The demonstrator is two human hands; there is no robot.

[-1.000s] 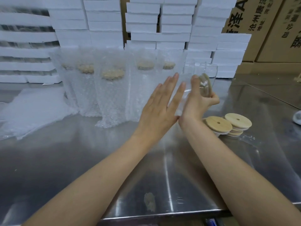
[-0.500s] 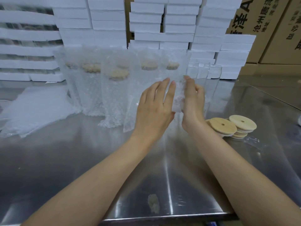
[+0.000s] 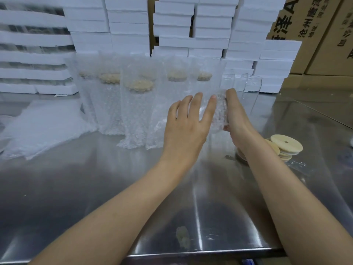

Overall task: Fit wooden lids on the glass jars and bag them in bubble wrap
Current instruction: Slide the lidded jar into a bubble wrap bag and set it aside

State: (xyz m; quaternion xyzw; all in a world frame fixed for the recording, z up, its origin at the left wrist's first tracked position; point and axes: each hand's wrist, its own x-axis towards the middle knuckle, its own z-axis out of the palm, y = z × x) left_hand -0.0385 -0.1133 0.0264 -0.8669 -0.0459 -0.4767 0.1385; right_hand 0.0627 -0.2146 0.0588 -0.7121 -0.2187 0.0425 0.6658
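a second ago my right hand (image 3: 236, 119) held a bare glass jar; now it grips a knobbly bubble wrap bag (image 3: 219, 112). my left hand (image 3: 185, 129) presses it, fingers straight.

The near half of the bench (image 3: 80, 192) lies open around the forearms (image 3: 133, 207). Farther in, a row of bagged jars (image 3: 137, 111) walls off the middle, flat bubble wrap (image 3: 44, 127) covers the left, and stacked wooden lids (image 3: 286, 145) sit right, near the right hand (image 3: 236, 119) gripping a bubble-wrap bag (image 3: 219, 113). Bare jars (image 3: 254, 85) and foam boxes (image 3: 191, 25) close the far side
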